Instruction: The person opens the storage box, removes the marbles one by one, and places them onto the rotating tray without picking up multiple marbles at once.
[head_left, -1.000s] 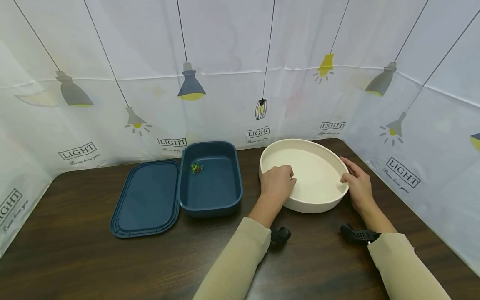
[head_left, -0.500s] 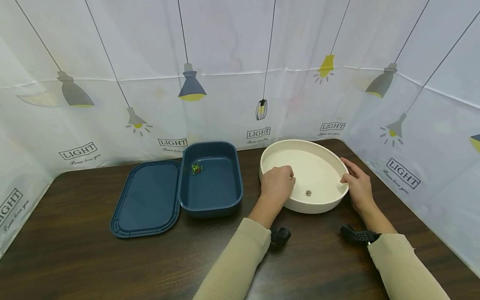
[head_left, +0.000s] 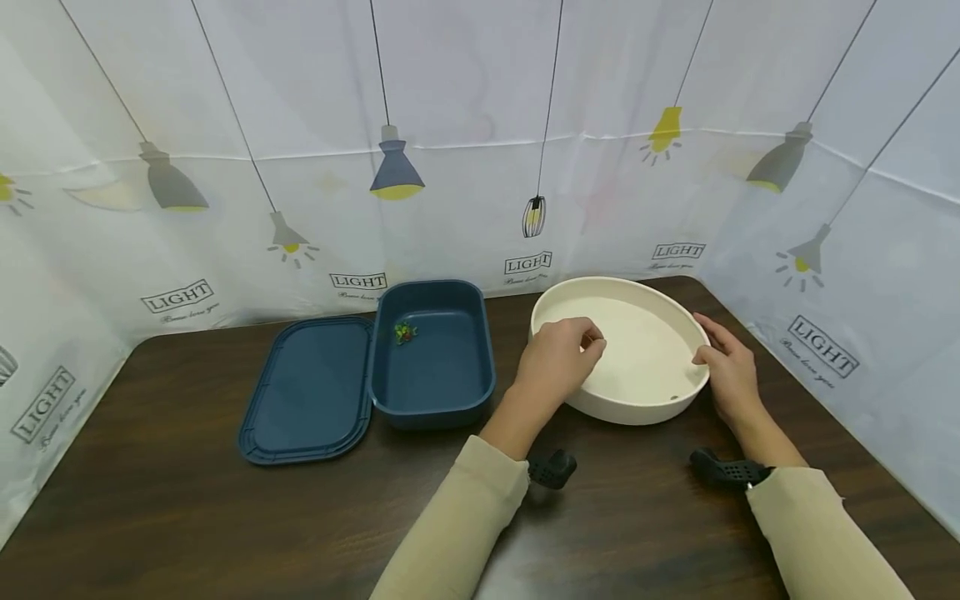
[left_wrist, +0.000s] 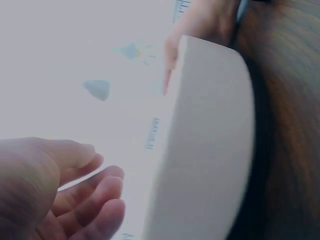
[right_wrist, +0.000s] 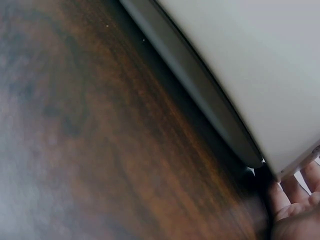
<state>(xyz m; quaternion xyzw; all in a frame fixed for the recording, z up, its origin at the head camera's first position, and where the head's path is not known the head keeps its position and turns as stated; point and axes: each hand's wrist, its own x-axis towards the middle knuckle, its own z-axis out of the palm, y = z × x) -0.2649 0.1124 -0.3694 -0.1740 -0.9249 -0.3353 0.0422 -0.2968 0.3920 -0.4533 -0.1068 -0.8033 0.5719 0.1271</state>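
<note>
A round cream basin (head_left: 651, 354) with low walls stands at the right of the table. My right hand (head_left: 731, 375) grips its right rim, thumb inside and fingers outside; the right wrist view shows only fingertips at the wall. Over the basin's left part hovers my left hand (head_left: 558, 357). In the left wrist view, the left hand's thumb and fingers (left_wrist: 112, 187) are loosely bent, with no object visible among them. A tiny brownish round thing (head_left: 673, 397) lies inside the basin near the front right wall, too small to identify.
A dark blue rectangular container (head_left: 433, 367) stands left of the basin, with a small cluster of green and red bits (head_left: 405, 332) inside. Its flat blue lid (head_left: 309, 387) lies beside it. A printed white curtain (head_left: 465, 100) closes the table's back and sides.
The tiny round thing has come into sight in the basin and moved right, towards the right hand. My left hand has lifted slightly. The right hand keeps its grip; the head view shifted a little.
</note>
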